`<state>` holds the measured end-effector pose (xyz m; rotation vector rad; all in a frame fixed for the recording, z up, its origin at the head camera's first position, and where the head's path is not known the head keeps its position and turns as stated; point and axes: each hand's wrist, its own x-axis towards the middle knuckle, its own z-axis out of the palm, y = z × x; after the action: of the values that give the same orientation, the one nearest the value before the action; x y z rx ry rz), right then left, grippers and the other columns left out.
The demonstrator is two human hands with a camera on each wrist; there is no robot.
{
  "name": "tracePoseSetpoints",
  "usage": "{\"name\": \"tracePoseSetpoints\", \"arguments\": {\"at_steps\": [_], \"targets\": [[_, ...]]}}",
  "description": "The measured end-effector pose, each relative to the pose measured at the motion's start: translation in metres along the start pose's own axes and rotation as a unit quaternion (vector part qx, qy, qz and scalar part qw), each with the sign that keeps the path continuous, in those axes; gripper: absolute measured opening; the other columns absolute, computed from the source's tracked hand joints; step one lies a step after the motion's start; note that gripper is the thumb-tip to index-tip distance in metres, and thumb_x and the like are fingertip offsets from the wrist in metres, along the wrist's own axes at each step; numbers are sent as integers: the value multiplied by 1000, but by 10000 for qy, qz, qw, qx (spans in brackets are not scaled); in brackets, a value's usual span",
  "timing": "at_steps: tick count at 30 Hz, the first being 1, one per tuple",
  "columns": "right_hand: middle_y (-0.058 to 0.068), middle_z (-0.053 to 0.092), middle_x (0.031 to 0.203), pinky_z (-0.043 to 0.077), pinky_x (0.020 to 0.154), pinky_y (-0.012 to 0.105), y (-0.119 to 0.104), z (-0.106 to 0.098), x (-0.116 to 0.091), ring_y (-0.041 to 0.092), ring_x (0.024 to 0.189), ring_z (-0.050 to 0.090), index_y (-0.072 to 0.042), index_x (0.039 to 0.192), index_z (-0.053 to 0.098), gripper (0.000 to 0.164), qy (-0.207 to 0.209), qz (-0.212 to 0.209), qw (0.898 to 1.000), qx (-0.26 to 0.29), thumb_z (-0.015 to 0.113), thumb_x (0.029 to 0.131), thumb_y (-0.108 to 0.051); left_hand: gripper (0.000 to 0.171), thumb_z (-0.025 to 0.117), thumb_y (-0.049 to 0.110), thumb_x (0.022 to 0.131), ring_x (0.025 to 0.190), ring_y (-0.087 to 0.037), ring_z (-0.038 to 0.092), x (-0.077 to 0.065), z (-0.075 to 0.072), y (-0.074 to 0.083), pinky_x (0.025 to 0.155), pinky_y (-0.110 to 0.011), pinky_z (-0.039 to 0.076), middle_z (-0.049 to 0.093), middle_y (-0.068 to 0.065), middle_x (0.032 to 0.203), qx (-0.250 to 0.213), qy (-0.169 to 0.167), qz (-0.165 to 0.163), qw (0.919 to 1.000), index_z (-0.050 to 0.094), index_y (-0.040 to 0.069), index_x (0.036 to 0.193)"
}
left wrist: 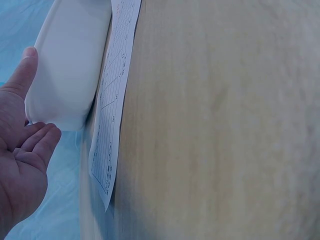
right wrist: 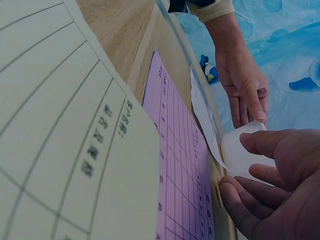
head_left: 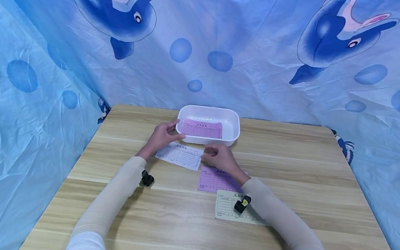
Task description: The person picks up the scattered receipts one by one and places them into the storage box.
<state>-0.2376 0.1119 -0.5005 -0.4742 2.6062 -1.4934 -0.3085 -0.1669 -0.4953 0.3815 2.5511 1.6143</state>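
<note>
My left hand [head_left: 163, 138] holds the left front corner of a white plastic tray [head_left: 234, 131], thumb along its front and fingers at its end. Inside the tray lies a pink printed form [head_left: 203, 129]. Just in front of it is a white printed form [head_left: 179, 155], its near left corner lifted off the table in the left wrist view. My right hand [head_left: 220, 157] hovers at this form's right edge, thumb and fingers apart. The form's curled corner comes close to my fingertips in the right wrist view. Beneath my right wrist lies a purple form [head_left: 213, 181].
Nearer me, a pale green form [head_left: 227, 209] overlaps the purple one and is partly hidden by my right forearm. The wooden table [head_left: 166, 226] meets a blue dolphin-print cloth [head_left: 267, 94] at the back and sides.
</note>
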Motion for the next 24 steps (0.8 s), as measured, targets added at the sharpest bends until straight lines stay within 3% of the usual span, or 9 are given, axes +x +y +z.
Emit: {"name": "tracePoseSetpoints", "arguments": {"at_steps": [14, 24], "targets": [[12, 75, 114, 62, 88, 34, -1, 9, 9, 23, 103, 72, -2, 121, 73, 39, 54, 129, 9993, -345, 84, 85, -13, 89, 86, 42, 83, 139, -28, 51, -1, 1, 1, 110, -34, 50, 43, -13, 158, 82, 31, -9, 10000, 43, 10, 155], [5, 74, 101, 60, 75, 27, -4, 13, 13, 15, 88, 68, -7, 115, 77, 30, -15, 75, 9977, -669, 83, 86, -12, 92, 86, 44, 81, 140, -28, 50, 0, 1, 2, 112, -35, 49, 42, -10, 159, -71, 13, -82, 9999, 42, 12, 155]]}}
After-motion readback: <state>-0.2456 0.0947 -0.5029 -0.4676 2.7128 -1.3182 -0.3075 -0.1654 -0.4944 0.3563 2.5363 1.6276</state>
